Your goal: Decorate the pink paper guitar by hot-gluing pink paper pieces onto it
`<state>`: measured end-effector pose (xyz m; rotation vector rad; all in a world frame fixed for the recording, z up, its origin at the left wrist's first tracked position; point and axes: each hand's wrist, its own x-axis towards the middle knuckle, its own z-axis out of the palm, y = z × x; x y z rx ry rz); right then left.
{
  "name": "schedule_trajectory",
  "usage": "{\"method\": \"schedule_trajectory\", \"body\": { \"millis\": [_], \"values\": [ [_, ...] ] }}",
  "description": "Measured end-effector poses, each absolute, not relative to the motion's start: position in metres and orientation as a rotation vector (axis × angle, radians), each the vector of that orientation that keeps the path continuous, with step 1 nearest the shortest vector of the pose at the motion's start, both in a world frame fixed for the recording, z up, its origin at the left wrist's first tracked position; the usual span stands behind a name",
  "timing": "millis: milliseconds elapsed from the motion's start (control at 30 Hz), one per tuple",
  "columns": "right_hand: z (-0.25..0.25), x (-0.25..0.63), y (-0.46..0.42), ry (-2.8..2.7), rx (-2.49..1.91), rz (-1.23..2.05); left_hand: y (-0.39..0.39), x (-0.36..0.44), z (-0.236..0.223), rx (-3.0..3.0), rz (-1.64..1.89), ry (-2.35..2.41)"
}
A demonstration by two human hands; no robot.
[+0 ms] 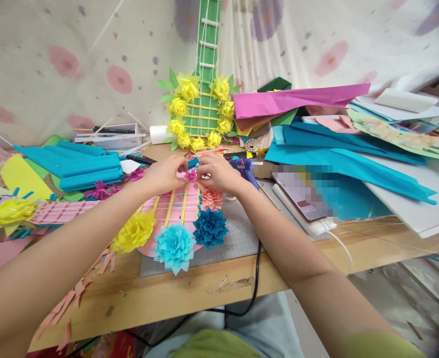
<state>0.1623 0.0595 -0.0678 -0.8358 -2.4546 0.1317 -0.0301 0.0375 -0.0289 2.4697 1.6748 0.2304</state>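
A pink paper guitar lies on the grey cutting mat, with white strings and yellow strips across it. Around its body sit a yellow paper flower, a light blue paper flower, a dark blue paper flower and a coral paper flower. At the guitar's far end is a small magenta paper flower. My left hand pinches at its left side with bent fingers. From the right, my right hand closes thumb and fingers on its edge.
A blue glue gun lies right of my right hand, its black cord hanging over the table edge. Behind stands a green paper guitar ringed with yellow flowers. Blue crepe paper lies left; more paper and a phone are right.
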Motion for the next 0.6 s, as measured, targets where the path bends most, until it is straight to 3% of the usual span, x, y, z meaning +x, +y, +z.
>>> {"method": "schedule_trajectory", "body": {
  "millis": [600],
  "values": [
    [-0.075,0.153,0.056,-2.431,-1.034,0.084,0.05,-0.025,-0.041,2.486,0.325,1.571]
  ]
}}
